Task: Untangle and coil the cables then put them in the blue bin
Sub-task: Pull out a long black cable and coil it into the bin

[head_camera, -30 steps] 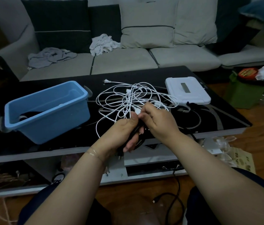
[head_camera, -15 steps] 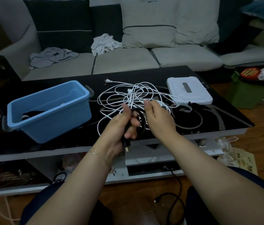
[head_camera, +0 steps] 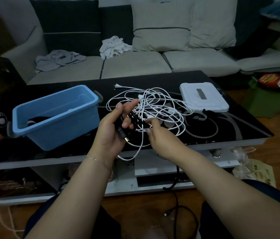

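You have one white tangle of cable [head_camera: 154,107] lying on the black worktop [head_camera: 222,125], with how many separate white cords make it up impossible to count, and one plug end [head_camera: 117,86] trailing out toward the sofa. One black cable [head_camera: 134,123] runs through your left hand [head_camera: 113,130], whose grip is curled around it, thumb over the top, with a connector tip [head_camera: 127,139] poking out below the palm. Your right hand [head_camera: 160,135] sits just beside it, its grip pinching the same black cable at the tangle's near edge; the exact finger contact is hard to make out in the dim light. One blue bin [head_camera: 56,116] stands on the worktop left of your hands, apart from the tangle, with something dark inside that the wall mostly hides. One white box [head_camera: 203,97] lies right of the tangle, touching its far loops. Another black cable [head_camera: 182,211] lies on the floor between your knees, cut off at the bottom edge.
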